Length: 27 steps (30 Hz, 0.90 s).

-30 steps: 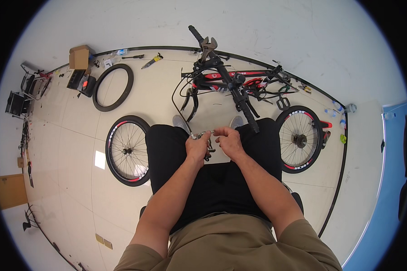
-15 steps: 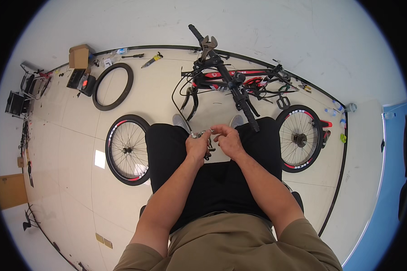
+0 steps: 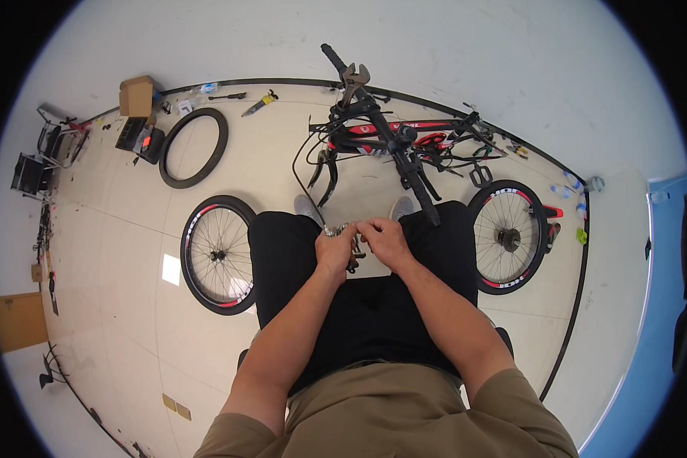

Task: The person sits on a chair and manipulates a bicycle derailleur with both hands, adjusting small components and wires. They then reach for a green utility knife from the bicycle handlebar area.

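Between my thighs my left hand (image 3: 334,250) is closed round a small silver-and-black bicycle part (image 3: 353,264), its exact kind half covered by my fingers. A black cable (image 3: 310,200) comes down to this part from the handlebar (image 3: 385,133). Thumb and fingertips of my right hand (image 3: 385,243) are pinched together at the part's upper end, touching or almost touching my left thumb. Whatever sits in that pinch is hidden. Beyond my shoes lies the black-and-red bicycle frame (image 3: 368,129), and an adjustable wrench (image 3: 353,82) rests at the handlebar.
One wheel (image 3: 218,255) lies by my left leg, another wheel with a cassette (image 3: 509,238) by my right. A loose tyre (image 3: 195,149), an open cardboard box (image 3: 137,98) and a yellow-handled tool (image 3: 260,103) lie at the far left. Plastic bottles (image 3: 572,180) are along the right wall.
My right fingertips have moved slightly left and closed in on the part by my left thumb. The left hand keeps its hold; the whole view has shifted a little.
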### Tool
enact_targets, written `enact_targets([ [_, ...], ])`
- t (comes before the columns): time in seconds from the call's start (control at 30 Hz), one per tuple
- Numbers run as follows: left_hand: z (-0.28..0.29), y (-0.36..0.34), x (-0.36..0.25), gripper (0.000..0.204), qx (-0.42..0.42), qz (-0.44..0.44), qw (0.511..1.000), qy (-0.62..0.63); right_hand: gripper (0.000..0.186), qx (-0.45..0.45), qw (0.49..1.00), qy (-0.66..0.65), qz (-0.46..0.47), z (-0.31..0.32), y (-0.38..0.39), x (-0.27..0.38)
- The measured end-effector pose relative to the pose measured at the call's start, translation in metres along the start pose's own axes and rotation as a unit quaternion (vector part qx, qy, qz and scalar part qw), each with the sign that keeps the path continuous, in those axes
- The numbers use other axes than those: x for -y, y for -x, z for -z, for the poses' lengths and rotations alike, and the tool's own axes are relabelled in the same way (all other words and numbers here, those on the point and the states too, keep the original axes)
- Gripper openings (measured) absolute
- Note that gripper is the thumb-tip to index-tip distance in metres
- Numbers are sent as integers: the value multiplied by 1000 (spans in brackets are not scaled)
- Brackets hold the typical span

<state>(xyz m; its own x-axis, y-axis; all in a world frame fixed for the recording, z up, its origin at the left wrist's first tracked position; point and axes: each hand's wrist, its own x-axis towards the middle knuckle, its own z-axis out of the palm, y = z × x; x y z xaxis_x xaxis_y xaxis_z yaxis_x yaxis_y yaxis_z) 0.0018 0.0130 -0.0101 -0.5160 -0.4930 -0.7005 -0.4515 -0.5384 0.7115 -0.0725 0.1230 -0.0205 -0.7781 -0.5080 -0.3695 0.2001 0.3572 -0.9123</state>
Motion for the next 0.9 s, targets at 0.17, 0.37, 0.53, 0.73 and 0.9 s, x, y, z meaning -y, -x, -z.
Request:
enact_targets([
  [0.17,-1,1,-1,25,-1,2,1000,-9,35,-4,1000,-5,-6,0,1,1],
  [0.37,1,-1,2,24,6,1,1000,-5,37,6,999,11,-31,1,-3,5],
  [0.53,-1,-2,2,24,-3,0,1000,-7,20,15,998,-60,-14,-1,-5,-3],
  [0.73,0,0,2,26,4,1,1000,-8,43,30,993,-115,-16,2,-5,-10],
  [0.9,-1,0,1,26,1,0,1000,-10,41,19,994,-110,-13,3,-6,-9],
])
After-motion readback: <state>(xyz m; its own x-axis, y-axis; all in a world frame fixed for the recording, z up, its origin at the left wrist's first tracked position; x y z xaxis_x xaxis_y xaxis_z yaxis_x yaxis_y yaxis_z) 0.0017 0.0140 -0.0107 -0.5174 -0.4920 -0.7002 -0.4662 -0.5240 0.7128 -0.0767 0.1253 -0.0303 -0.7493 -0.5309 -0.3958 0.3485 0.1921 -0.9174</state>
